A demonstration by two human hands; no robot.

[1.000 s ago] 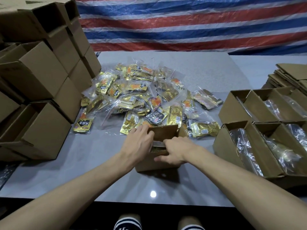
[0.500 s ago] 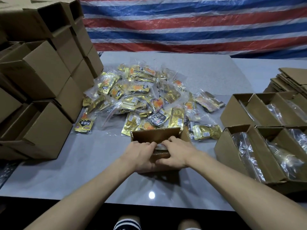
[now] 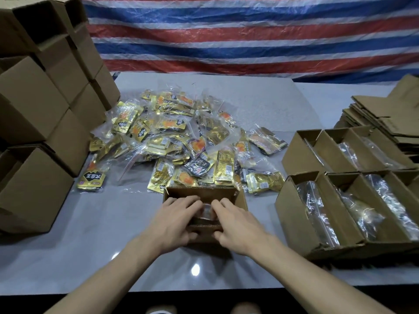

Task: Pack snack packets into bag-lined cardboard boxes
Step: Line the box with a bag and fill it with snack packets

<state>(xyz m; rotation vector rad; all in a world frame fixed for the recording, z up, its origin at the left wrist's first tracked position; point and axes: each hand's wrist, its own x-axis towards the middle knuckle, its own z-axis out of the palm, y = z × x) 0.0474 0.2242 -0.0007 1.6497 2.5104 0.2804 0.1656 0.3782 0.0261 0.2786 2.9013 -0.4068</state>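
- Small cardboard box (image 3: 239, 201) sits directly under both hands. Its far flap stands up, and clear bag plastic (image 3: 207, 211) shows in the gap between the fingertips.
- Left hand (image 3: 174, 219) and right hand (image 3: 237, 223) lie side by side on the box top. The fingers are fairly flat and press down; the thumbs are tucked at the near wall. Neither hand holds a packet.
- Step, as judged: settling the bag or the top flaps of this box. How full it is cannot be seen.
- Snack packets (image 3: 179, 137) are heaped just beyond the fingertips.
- Open bag-lined boxes (image 3: 292, 214) stand beside the right forearm, with flat cartons (image 3: 385, 116) past them.
- Stacked boxes (image 3: 34, 109) stand well left of the left hand.
- Next, as judged: fold the far flap down, then shift the box aside.
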